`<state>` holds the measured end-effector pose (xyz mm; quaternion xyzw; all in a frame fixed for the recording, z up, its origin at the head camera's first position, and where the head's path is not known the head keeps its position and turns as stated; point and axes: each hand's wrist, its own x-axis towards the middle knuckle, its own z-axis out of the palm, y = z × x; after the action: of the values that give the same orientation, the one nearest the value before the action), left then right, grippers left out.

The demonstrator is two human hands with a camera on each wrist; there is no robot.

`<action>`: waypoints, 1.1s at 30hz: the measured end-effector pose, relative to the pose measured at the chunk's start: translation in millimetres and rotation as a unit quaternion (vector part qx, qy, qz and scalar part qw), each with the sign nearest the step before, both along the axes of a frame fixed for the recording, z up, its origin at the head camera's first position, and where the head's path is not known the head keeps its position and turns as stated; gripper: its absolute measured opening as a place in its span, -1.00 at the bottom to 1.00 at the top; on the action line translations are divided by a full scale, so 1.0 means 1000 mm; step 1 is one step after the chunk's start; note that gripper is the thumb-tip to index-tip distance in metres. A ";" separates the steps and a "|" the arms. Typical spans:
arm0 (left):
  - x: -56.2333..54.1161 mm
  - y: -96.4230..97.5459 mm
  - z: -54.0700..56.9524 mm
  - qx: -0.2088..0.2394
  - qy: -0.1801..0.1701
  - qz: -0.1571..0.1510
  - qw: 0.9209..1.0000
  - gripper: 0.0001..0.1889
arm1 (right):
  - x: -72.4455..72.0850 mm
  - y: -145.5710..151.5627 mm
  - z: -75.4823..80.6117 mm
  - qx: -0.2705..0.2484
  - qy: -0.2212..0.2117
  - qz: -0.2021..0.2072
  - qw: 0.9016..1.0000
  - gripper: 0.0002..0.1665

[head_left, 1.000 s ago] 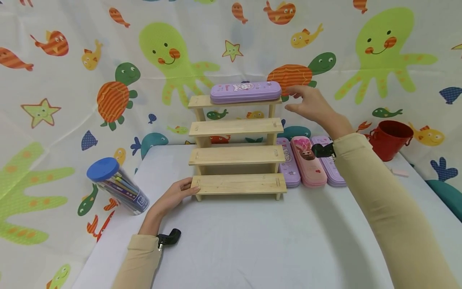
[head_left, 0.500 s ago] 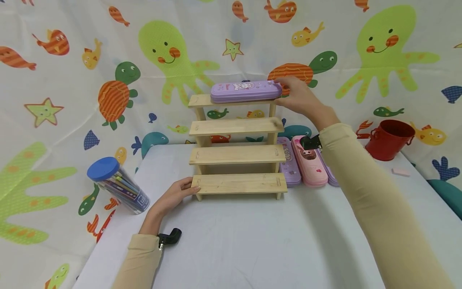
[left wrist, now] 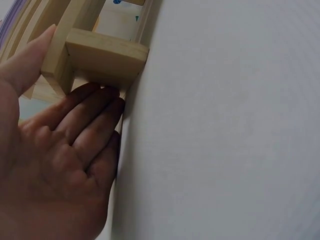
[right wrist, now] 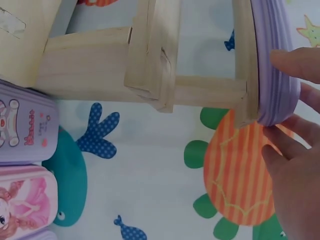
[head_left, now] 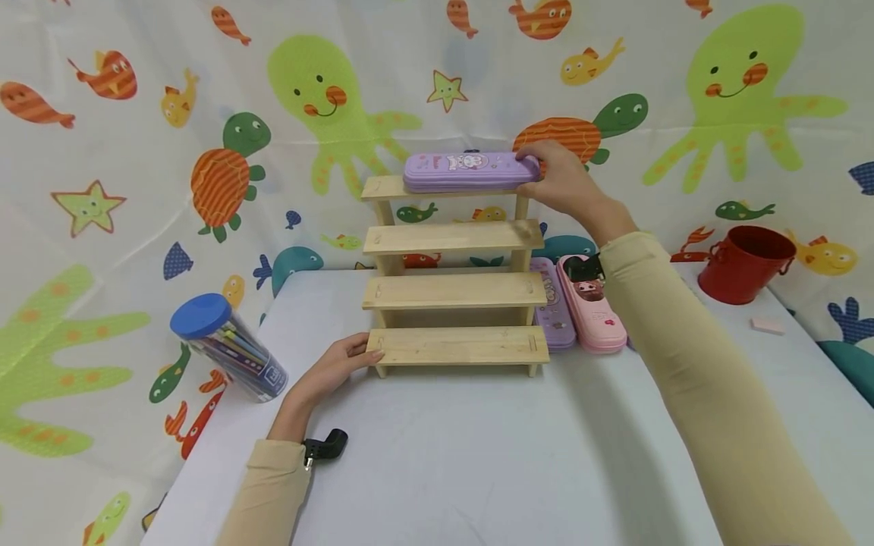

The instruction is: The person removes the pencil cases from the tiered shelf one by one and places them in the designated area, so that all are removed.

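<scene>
A purple pencil case (head_left: 471,173) with a cartoon print lies along the top step of a four-tiered wooden stand (head_left: 456,291). My right hand (head_left: 567,180) grips the case's right end, thumb on its front side and fingers around the end, as the right wrist view shows. My left hand (head_left: 334,369) holds the left end of the lowest step. In the left wrist view the thumb lies on the step's edge, and the fingers of that hand (left wrist: 75,135) reach against the stand's leg (left wrist: 105,57).
Right of the stand lie another purple pencil case (head_left: 554,307) and a pink one (head_left: 592,311); my right arm mostly hides a third. A red bucket (head_left: 744,265) and a pink eraser (head_left: 768,326) are farther right. A blue-lidded pen jar (head_left: 232,349) stands at left.
My right hand has moved left from beside the top step and taken hold of the purple pencil case's end. My left hand stays on the stand. The view has shifted slightly.
</scene>
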<state>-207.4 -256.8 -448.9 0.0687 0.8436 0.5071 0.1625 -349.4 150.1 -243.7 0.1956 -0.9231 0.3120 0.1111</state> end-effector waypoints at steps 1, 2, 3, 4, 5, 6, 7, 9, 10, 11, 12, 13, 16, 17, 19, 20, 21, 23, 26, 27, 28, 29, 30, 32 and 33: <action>0.000 0.000 0.000 0.002 -0.001 0.001 1.000 -0.28 | 0.000 -0.001 0.000 0.000 0.002 -0.001 1.000 -0.38; 0.000 0.000 0.000 0.004 -0.001 0.002 1.000 -0.28 | 0.001 -0.001 0.000 -0.002 0.003 -0.001 1.000 -0.40; 0.000 0.000 0.001 0.005 -0.002 0.004 1.000 -0.28 | 0.001 -0.002 0.000 -0.003 0.001 0.000 1.000 -0.40; 0.000 0.000 0.001 0.005 -0.001 0.002 1.000 -0.28 | 0.002 -0.003 0.000 -0.004 -0.001 0.000 1.000 -0.40; 0.000 0.000 0.001 0.004 -0.001 0.001 1.000 -0.28 | 0.002 -0.003 -0.001 -0.005 -0.003 0.001 1.000 -0.40; 0.000 0.000 0.001 0.003 -0.001 0.000 1.000 -0.27 | 0.002 -0.004 -0.001 -0.005 -0.004 0.003 1.000 -0.39; 0.001 0.000 0.001 0.004 -0.002 0.001 1.000 -0.27 | 0.002 -0.005 -0.001 -0.006 -0.004 0.007 1.000 -0.39; 0.001 0.000 0.001 0.002 -0.002 0.001 1.000 -0.26 | 0.002 -0.006 -0.002 -0.006 -0.006 0.016 1.000 -0.38; 0.001 0.000 0.001 0.000 -0.002 0.002 1.000 -0.26 | 0.002 -0.007 -0.002 -0.005 -0.004 0.020 1.000 -0.38; 0.000 0.000 0.001 0.000 -0.002 0.002 1.000 -0.25 | 0.002 -0.007 -0.002 -0.005 -0.002 0.025 1.000 -0.38; 0.000 0.000 0.000 -0.001 -0.003 0.001 1.000 -0.25 | 0.003 -0.008 -0.002 -0.005 -0.001 0.029 1.000 -0.38; 0.000 0.000 0.000 0.000 -0.002 0.000 1.000 -0.25 | 0.003 -0.009 -0.001 -0.006 -0.003 0.031 1.000 -0.38; -0.002 0.000 -0.001 0.003 -0.003 -0.001 1.000 -0.25 | 0.007 -0.010 -0.001 -0.007 -0.010 0.034 0.999 -0.38; -0.003 0.000 -0.001 0.004 -0.004 -0.001 1.000 -0.25 | 0.008 -0.011 -0.001 -0.008 -0.013 0.034 0.999 -0.38; -0.003 0.000 -0.001 0.007 -0.005 0.002 1.000 -0.25 | 0.011 -0.012 -0.001 -0.011 -0.021 0.033 0.999 -0.37; -0.004 0.000 0.000 0.005 -0.001 0.000 1.000 -0.25 | 0.012 -0.012 -0.001 -0.012 -0.024 0.033 0.999 -0.37; -0.004 0.000 0.000 0.004 0.000 -0.001 1.000 -0.25 | 0.013 -0.013 -0.001 -0.012 -0.025 0.033 0.999 -0.37; -0.004 0.000 0.001 0.001 0.001 0.000 1.000 -0.26 | 0.014 -0.013 -0.001 -0.009 -0.028 0.033 0.999 -0.36; -0.003 0.000 0.000 -0.002 0.001 -0.003 1.000 -0.27 | 0.016 -0.015 -0.001 0.000 -0.029 0.040 0.999 -0.35; -0.002 0.001 -0.001 -0.001 -0.001 -0.002 1.000 -0.27 | 0.017 -0.015 -0.002 0.003 -0.028 0.044 0.999 -0.34; -0.002 0.001 -0.001 -0.001 -0.002 -0.001 1.000 -0.27 | 0.017 -0.016 -0.002 0.006 -0.027 0.048 0.998 -0.34; -0.001 0.000 -0.001 0.000 -0.002 -0.002 1.000 -0.27 | 0.018 -0.016 -0.001 0.008 -0.026 0.053 0.998 -0.34; -0.001 0.000 -0.001 0.001 -0.001 -0.002 1.000 -0.27 | 0.019 -0.016 -0.001 0.012 -0.025 0.056 0.998 -0.34; -0.001 0.000 -0.001 0.003 0.002 -0.002 1.000 -0.27 | 0.021 -0.015 0.001 0.016 -0.022 0.065 0.997 -0.34; 0.000 0.000 0.000 0.003 0.003 -0.002 1.000 -0.27 | 0.022 -0.015 0.002 0.020 -0.021 0.069 0.997 -0.35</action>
<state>-207.8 -256.9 -449.1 0.0724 0.8423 0.5095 0.1604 -327.0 134.9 -241.6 0.2540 -0.9157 0.3044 0.0662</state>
